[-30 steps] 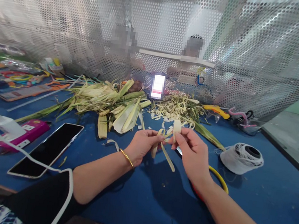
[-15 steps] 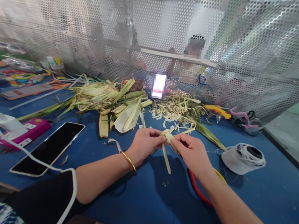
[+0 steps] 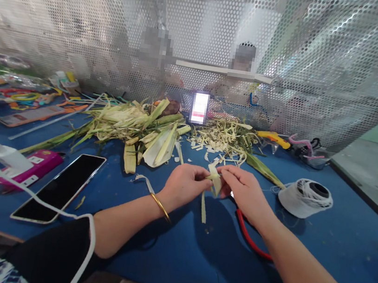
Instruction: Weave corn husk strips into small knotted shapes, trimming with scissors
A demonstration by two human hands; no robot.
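Between my hands is a pale green leaf strip (image 3: 216, 183), folded over itself, with one narrow end hanging below. My left hand (image 3: 186, 182) is closed, thumb and fingers pinching the left side of the fold. Close by on the right, my right hand (image 3: 241, 186) is closed too, its fingertips on the strip's right edge; some of them are hidden behind it. Under my right hand lies a tool with a red handle (image 3: 249, 239), its upper part mostly covered. A gold bangle (image 3: 160, 208) circles my left wrist.
Beyond my hands lie a heap of leaves (image 3: 124, 123) and a pile of shreds (image 3: 224, 139). A thread spool (image 3: 303, 200) stands at right. On the left are a phone (image 3: 59, 189) and a pink power strip (image 3: 26, 168) with a white cable. Perforated mesh (image 3: 205, 26) rises behind.
The strip's broad upright end has come down and now lies folded across the other part. My hands have drawn closer together, and the hanging end points more straight down.
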